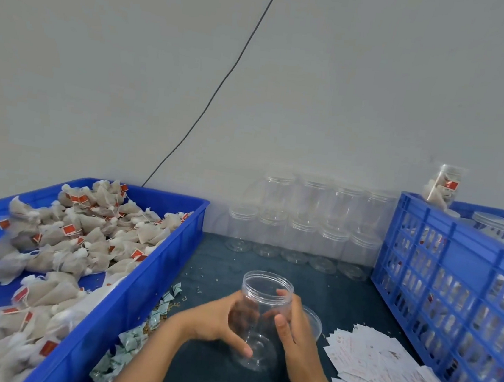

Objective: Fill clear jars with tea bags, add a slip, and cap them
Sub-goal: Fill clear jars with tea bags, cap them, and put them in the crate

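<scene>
An empty clear jar [264, 310] stands uncapped on the dark table in front of me. My left hand [221, 321] grips its left side and my right hand [294, 326] grips its right side. A clear lid [314, 320] lies just behind my right hand. Many tea bags [62, 242] with red tags fill a blue tray [127, 296] on the left. A heap of white paper slips [381, 372] lies on the table at the right.
Capped empty clear jars [303, 224] are stacked in two rows against the back wall. A blue slatted crate [453, 274] with filled jars stands at the right, one filled jar [444, 186] on its rim. Small green-white sachets [136, 328] lie beside the tray.
</scene>
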